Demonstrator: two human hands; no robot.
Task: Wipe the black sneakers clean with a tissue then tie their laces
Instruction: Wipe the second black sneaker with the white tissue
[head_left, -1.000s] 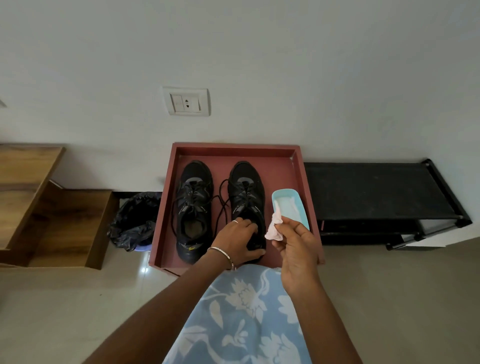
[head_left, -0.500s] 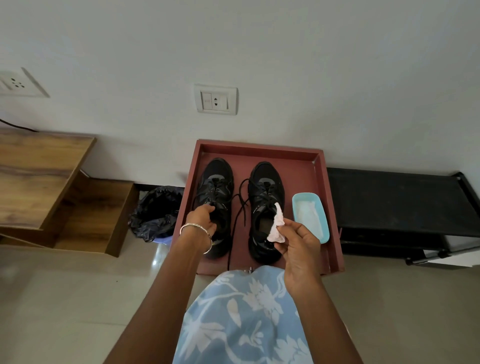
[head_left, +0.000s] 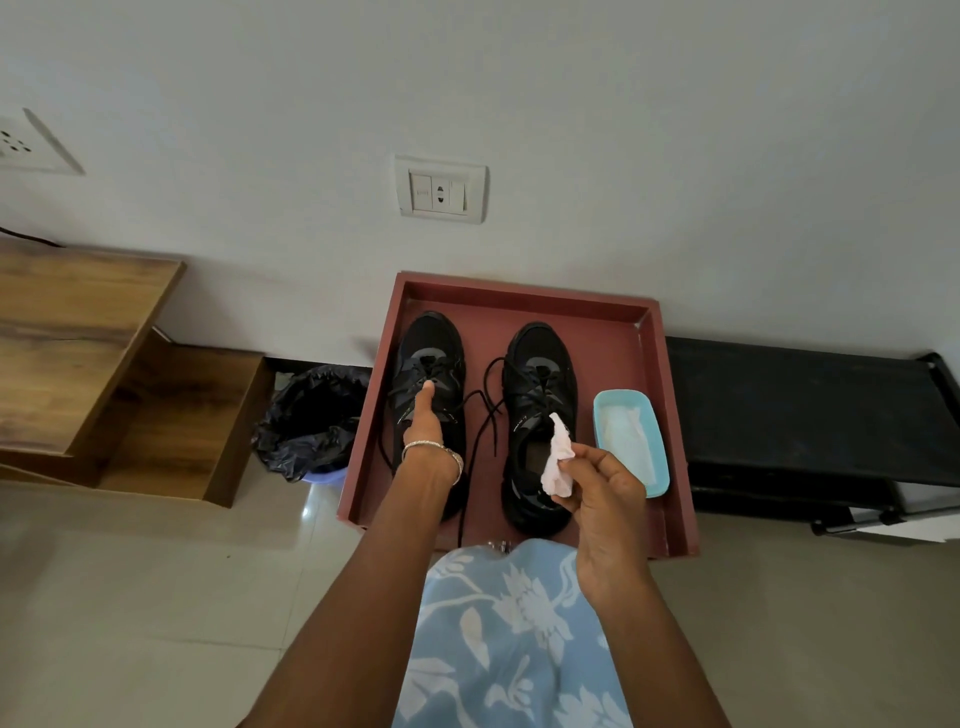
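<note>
Left sneaker (head_left: 431, 343) and right sneaker (head_left: 540, 358) stand side by side inside the red tray (head_left: 524, 291), toes toward its far rim. The laces (head_left: 483, 415) lie untied on the tray floor. The left hand (head_left: 423, 428) rests on the left sneaker with the thumb (head_left: 427, 388) straight along the lacing; the fingers are hidden, so grip cannot be told. The right hand (head_left: 597, 499) pinches a crumpled tissue (head_left: 558, 462) over the right sneaker, toward the tray's near rim

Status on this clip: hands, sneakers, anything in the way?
Left hand holds left sneaker's tongue. Right hand pinches tissue over right sneaker. Laces untied. Nothing in the way.
</note>
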